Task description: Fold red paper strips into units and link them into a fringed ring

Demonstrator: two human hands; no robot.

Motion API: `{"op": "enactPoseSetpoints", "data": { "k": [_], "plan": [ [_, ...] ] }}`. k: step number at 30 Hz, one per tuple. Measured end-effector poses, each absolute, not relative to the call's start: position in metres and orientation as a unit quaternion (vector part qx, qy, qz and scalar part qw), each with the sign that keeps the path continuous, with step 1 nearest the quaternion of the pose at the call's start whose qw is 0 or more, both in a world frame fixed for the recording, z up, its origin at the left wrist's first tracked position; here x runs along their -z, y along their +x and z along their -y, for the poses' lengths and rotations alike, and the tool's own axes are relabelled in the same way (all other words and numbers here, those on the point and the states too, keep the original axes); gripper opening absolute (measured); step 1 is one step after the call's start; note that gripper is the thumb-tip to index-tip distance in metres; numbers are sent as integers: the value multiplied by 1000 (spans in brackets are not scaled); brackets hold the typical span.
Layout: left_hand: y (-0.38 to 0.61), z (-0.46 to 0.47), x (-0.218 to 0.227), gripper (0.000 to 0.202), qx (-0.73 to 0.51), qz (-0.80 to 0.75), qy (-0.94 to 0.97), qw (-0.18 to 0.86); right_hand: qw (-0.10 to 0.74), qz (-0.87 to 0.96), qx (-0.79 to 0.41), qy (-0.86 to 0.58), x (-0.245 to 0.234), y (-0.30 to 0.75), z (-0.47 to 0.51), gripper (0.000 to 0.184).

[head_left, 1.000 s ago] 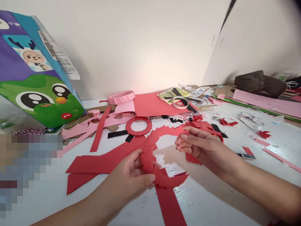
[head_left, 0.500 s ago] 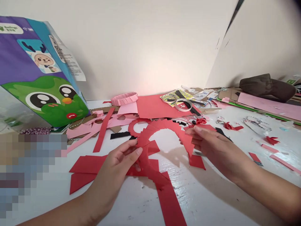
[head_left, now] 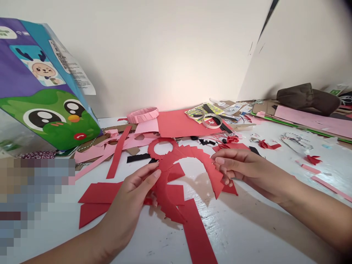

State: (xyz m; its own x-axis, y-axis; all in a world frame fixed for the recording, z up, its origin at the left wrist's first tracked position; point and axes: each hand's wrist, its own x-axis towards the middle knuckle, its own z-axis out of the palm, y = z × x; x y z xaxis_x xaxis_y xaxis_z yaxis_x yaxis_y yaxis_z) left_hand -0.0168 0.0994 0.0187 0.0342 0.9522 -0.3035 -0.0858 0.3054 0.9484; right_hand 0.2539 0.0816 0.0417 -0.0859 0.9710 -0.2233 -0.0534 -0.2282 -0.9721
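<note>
Pink pleated ring [head_left: 143, 116] is seen right of the owl-printed bag [head_left: 63, 124]; tape roll [head_left: 212, 127] is laid farther right. Brown pouch [head_left: 298, 98] and pink sheet [head_left: 313, 117] are placed well right of the bag. Apparent twine [head_left: 38, 154], partly blurred, is bundled near the bag's base.

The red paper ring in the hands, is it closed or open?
Open: the ring has a gap between its two ends.

From here I read the pleated red arc [head_left: 189, 151] as matt paper, the tabletop [head_left: 156, 245] beneath it glossy, the tape roll [head_left: 211, 126] beyond it probably plastic.
</note>
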Motion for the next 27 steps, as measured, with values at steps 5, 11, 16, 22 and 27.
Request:
{"op": "enactPoseSetpoints", "data": {
  "k": [5, 11, 16, 22, 27],
  "plan": [
    [-16, -100, -17, 34, -426, -545, 405, 599, 404, 462, -602, -510, -40, 254, -82, 35],
    [-16, -100, -13, 40, -420, -537, 424, 596, 382, 484, -593, -518, -37, 254, -80, 34],
    [-17, -100, -15, 42, -417, -536, 437, 590, 387, 491, -583, -519, -35, 253, -79, 28],
    [-14, -101, -18, 37, -410, -541, 441, 587, 408, 481, -578, -517, -37, 255, -79, 34],
    [-13, -102, -17, 29, -396, -544, 453, 585, 409, 478, -581, -517, -37, 255, -78, 34]
  ]
}}
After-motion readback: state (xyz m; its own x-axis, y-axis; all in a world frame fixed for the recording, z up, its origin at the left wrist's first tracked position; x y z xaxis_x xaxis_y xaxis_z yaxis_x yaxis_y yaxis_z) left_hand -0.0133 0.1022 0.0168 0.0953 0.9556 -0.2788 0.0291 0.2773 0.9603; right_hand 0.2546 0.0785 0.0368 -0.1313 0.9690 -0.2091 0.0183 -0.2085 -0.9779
